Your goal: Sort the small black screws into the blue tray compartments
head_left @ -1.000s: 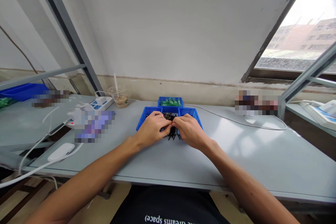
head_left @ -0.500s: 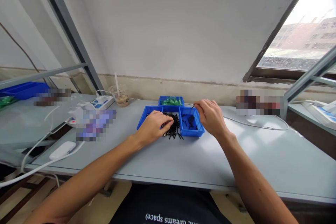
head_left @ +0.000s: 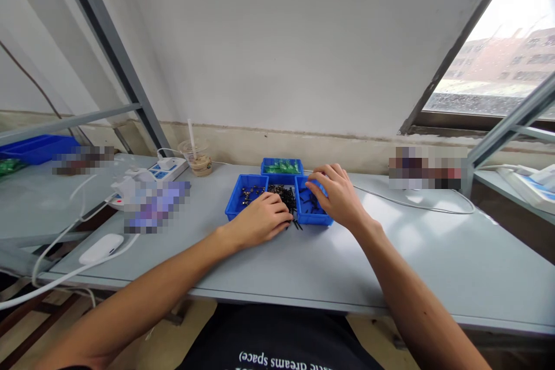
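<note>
Your left hand (head_left: 259, 221): at the heaped thin black rods (head_left: 284, 193) on the grey counter (head_left: 277, 266) | your right hand (head_left: 339, 193): over the right blue plastic bin (head_left: 314, 219) | can't tell either's grip | pinch rods singly, release low

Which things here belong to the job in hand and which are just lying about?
Likely job: black pieces; left blue bin; right blue bin; perhaps back blue bin.

Likely just lying about: drink cup; power strip; white device; grey cable.
</note>
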Demonstrator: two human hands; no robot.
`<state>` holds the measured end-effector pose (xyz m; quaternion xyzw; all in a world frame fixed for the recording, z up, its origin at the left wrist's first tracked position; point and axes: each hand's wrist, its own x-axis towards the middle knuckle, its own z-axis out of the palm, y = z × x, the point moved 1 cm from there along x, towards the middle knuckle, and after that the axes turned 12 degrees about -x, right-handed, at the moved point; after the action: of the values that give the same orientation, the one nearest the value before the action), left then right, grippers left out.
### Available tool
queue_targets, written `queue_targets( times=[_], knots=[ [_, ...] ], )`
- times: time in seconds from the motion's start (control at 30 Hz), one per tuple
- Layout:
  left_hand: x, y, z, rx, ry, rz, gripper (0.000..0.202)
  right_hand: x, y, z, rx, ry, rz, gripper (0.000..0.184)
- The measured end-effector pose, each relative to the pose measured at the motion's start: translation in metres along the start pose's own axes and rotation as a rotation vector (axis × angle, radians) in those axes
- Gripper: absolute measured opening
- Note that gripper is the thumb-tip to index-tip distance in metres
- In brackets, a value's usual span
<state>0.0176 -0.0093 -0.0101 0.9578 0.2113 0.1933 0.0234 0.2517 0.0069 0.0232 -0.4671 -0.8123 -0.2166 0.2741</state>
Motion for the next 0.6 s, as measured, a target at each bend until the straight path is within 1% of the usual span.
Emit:
queue_targets(
  times=[0.13,0.27,0.37,0.6],
  knots=[
    [0.001,0.004,0.006,0.108,-0.007,-0.028,0.023,0.0,-0.006,-0.001,0.013,-0.025,-0.015,0.02],
    [0.001,0.005,0.012,0.185,-0.046,-0.079,0.023,0.0,-0.008,-0.001,0.013,-0.036,-0.024,0.02],
    [0.001,0.004,0.015,0.206,-0.067,-0.106,0.024,0.0,-0.007,0.0,0.01,-0.037,-0.024,0.02],
    [0.001,0.004,0.015,0.197,-0.071,-0.123,0.023,0.0,-0.007,0.002,0.025,-0.039,-0.032,0.021]
  ],
)
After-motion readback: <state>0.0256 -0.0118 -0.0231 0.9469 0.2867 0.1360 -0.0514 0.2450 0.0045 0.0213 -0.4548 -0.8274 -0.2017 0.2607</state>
